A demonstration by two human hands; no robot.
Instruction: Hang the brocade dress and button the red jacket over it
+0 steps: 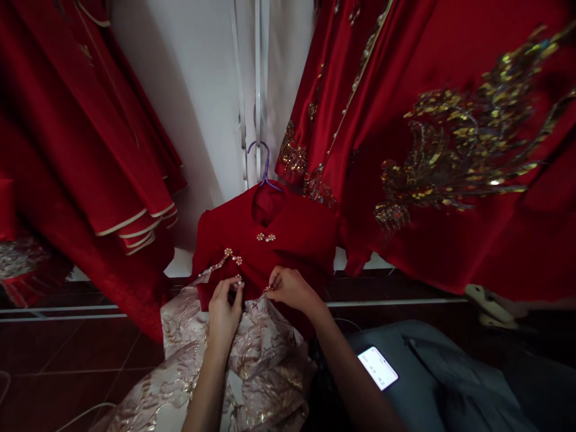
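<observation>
A red dress hangs in front of me on a purple hanger. Two small pearl-and-gold flower fastenings sit below its neckline. A pale pink and gold brocade garment spreads across my lap, its upper edge against the red cloth. From its left side a beaded trim runs up onto the red front. My left hand is closed in a pinch at a small pearl ornament. My right hand pinches a beaded piece at the brocade's top edge. Fingers partly hide both pieces.
Red garments with cream piping hang at left. At right hangs a red garment with gold sequin embroidery. A lit phone rests on blue-grey fabric by my right forearm. White rails run low above dark floor tiles.
</observation>
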